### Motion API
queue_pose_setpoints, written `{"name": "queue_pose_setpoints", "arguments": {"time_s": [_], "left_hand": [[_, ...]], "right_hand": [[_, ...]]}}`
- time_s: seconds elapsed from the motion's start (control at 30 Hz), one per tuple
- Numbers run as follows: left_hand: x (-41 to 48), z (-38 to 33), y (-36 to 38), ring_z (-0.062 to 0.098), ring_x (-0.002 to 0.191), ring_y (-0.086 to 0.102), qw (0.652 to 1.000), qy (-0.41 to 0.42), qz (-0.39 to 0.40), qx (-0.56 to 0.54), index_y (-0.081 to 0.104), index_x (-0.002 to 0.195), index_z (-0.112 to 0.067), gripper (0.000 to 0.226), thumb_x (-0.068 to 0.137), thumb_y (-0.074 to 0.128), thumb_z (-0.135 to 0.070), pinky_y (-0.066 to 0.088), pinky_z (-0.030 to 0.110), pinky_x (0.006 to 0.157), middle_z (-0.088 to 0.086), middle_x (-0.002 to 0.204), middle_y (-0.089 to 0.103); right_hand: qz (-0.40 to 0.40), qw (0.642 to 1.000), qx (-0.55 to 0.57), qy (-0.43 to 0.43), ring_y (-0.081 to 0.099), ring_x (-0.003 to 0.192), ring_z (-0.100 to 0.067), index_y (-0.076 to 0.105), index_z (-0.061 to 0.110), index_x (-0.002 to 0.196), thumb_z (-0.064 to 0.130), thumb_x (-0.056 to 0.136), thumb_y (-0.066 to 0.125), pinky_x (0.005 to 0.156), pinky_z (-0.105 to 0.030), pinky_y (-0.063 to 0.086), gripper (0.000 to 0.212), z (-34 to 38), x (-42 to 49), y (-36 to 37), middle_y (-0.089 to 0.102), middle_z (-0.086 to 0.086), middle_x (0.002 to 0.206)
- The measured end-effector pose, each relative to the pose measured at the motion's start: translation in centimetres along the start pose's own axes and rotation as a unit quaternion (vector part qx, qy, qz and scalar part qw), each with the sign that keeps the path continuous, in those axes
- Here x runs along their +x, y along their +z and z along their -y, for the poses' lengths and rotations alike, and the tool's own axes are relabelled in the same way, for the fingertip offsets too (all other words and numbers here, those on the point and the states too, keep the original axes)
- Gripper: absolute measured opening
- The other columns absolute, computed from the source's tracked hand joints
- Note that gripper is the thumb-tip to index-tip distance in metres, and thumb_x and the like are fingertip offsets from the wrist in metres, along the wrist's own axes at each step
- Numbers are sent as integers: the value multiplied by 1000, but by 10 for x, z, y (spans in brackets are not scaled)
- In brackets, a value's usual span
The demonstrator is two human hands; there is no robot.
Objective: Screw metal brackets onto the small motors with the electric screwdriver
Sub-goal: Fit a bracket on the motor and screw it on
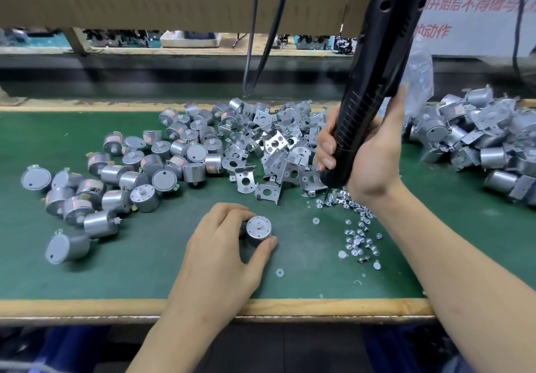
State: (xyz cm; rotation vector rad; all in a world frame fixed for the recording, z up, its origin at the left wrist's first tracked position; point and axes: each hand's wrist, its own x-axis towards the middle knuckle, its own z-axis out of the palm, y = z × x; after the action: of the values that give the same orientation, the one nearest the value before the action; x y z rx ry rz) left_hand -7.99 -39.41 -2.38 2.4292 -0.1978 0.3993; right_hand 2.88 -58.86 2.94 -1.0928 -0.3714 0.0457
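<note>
The left hand (220, 245) pinched a small motor (258, 231) on the green mat (162, 268) while the right hand (368, 155) gripped the electric screwdriver (374, 82)

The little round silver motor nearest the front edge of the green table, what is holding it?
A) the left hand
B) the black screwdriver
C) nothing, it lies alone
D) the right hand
A: the left hand pinches the small round silver motor between thumb and fingers on the green table mat, while the right hand grips the black electric screwdriver.
</note>
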Motion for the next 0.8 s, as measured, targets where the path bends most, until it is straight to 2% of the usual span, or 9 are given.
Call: {"name": "queue_pose_setpoints", "arguments": {"time_s": [0.2, 0.37, 0.6, 0.67, 0.73, 0.8], "left_hand": [[1, 0, 0, 6, 89, 59, 1000, -2, 0, 2, 66, 99, -23, 26, 80, 77, -36, 46, 23, 83, -15, 104, 56], [1, 1, 1, 7, 90, 59, 1000, -4, 2, 4, 67, 99, -22, 26, 81, 76, -37, 49, 27, 84, -15, 105, 56], [2, 3, 0, 10, 103, 58, 999, -2, 36, 24, 64, 106, -27, 31, 84, 68, -48, 46, 29, 91, -16, 126, 49], [3, 4, 0, 10, 106, 55, 998, 2, 53, 31, 59, 114, -28, 40, 83, 64, -53, 41, 25, 92, -17, 131, 46], [5, 6, -2, 8, 108, 53, 997, 1, 71, 30, 49, 126, -29, 58, 79, 59, -63, 36, 21, 90, -20, 133, 44], [8, 7, -3, 6, 113, 52, 996, 0, 86, 29, 39, 135, -32, 74, 75, 54, -72, 38, 22, 90, -23, 141, 37]], "right_hand": [[7, 1000, -2, -8, 40, 42, -20, 59, 16, 69, 74, 89, 8, 49, -25, 39, 79, 0, -2, 1, 47, -3, 53], [4, 1000, -3, -5, 40, 42, -19, 58, 17, 70, 74, 90, 7, 49, -25, 38, 79, -2, -2, 1, 47, -2, 53], [-1, 1000, -10, -7, 40, 43, -19, 57, 16, 71, 73, 90, 7, 49, -26, 38, 79, -1, -3, 4, 47, -3, 53], [-2, 1000, -15, -19, 41, 44, -20, 57, 14, 73, 71, 91, 5, 50, -27, 37, 79, 1, -4, 4, 48, -3, 54], [-6, 999, -19, -37, 42, 45, -20, 59, 13, 75, 69, 93, 3, 51, -27, 37, 81, 4, -5, 3, 49, -3, 55], [-14, 998, -27, -57, 44, 46, -21, 62, 12, 79, 67, 94, 0, 53, -28, 37, 84, 8, -6, 2, 51, -3, 57]]}}
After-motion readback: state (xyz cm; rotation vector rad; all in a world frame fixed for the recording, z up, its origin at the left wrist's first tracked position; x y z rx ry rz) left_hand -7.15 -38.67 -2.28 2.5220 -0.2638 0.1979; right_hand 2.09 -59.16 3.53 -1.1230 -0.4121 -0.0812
